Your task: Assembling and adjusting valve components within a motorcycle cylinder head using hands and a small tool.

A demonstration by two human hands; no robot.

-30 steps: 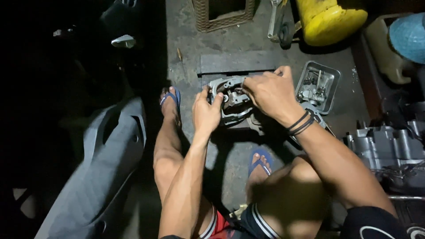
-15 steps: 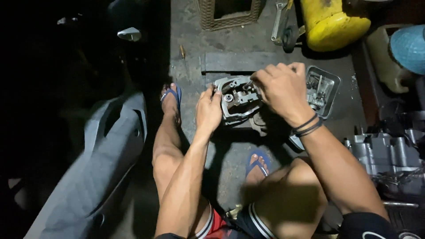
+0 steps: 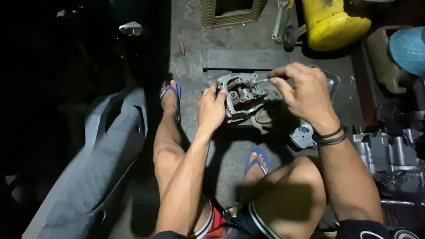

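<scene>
A grey metal engine cylinder head [image 3: 242,95] rests on a wooden block on the concrete floor in front of me. My left hand [image 3: 211,108] grips its left side and steadies it. My right hand [image 3: 303,95] hovers over its right side, fingers pinched on a thin metal tool [image 3: 262,81] whose tip touches the top of the part. Two black bands sit on my right wrist. My bare legs in blue flip-flops flank the block.
A grey plastic motorcycle fairing [image 3: 95,163] lies at left. A yellow container [image 3: 333,22] and a wrench [image 3: 280,20] are at the top. Grey engine casings [image 3: 387,152] stand at right, a small metal tray [image 3: 330,82] behind my right hand, a woven basket [image 3: 230,11] at top centre.
My right hand has lifted off the top of the cylinder head and shifted right, now pinching the thin tool. My left hand stays on the part's left side.
</scene>
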